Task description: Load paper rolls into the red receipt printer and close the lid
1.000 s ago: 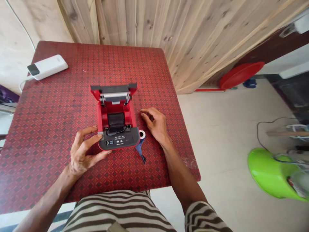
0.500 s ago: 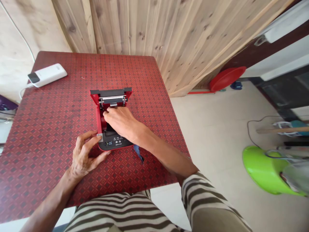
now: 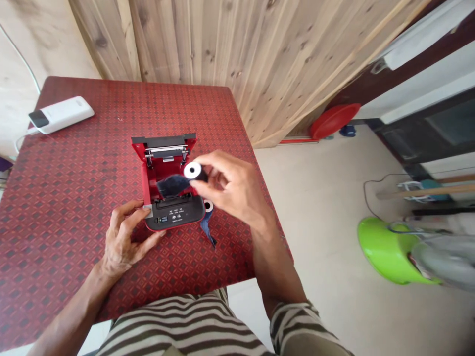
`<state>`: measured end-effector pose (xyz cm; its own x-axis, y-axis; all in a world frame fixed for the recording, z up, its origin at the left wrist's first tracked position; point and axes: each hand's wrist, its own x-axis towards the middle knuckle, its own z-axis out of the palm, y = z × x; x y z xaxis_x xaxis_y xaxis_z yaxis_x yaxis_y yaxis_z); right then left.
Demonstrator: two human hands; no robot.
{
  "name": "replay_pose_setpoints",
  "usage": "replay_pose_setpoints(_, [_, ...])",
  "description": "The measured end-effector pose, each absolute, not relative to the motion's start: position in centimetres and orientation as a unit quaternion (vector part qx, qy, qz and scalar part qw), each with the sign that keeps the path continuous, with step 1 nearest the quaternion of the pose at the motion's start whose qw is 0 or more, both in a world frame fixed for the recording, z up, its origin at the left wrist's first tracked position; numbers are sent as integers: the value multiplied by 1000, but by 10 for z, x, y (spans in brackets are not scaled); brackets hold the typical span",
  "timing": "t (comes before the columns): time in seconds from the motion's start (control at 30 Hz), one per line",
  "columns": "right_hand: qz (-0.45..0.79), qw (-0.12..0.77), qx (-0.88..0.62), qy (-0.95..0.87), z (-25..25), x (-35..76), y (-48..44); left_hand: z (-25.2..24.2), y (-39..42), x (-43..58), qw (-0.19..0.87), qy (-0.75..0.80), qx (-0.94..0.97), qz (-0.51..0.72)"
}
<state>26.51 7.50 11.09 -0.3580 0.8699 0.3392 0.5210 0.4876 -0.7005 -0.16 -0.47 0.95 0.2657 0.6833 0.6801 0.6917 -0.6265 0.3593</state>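
Note:
A small red and black printer [image 3: 170,217] stands on the red patterned table [image 3: 74,198], its lid tipped open at the back. My left hand [image 3: 124,237] grips the printer's front left corner with thumb and fingers. Just above the open bay, my right hand [image 3: 230,185] pinches a dark roll with a white core [image 3: 193,171]. A dark strip [image 3: 171,184] trails from that roll down toward the bay. A second roll with a white core [image 3: 208,206] lies on the table beside the printer's right side, with a blue strip [image 3: 206,230] hanging from it.
A white power bank [image 3: 59,114] with a cable lies at the table's far left corner. Wooden planks lean behind the table. On the floor to the right are a red lid [image 3: 334,121], a green fan base [image 3: 393,252] and loose cables.
My right hand went from the table into the printer bay, then lifted out holding the dark roll. My left hand stayed on the printer's corner.

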Motion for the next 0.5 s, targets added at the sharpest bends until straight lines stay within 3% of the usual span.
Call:
replay_pose_setpoints(0.07, [301, 420, -489, -703, 93, 284, 83, 10, -4, 0, 10, -430, -795, -428])
replay_pose_setpoints(0.17, [358, 444, -540, -618, 53, 295, 97, 12, -3, 1, 19, -429, -795, -428])
replay_pose_setpoints(0.33, [415, 402, -552, -601, 1, 282, 107, 12, -2, 1, 26, -430, -797, -422])
replay_pose_setpoints(0.5, [419, 378, -537, -627, 0, 285, 99, 13, -2, 0, 29, -437, -797, -415])
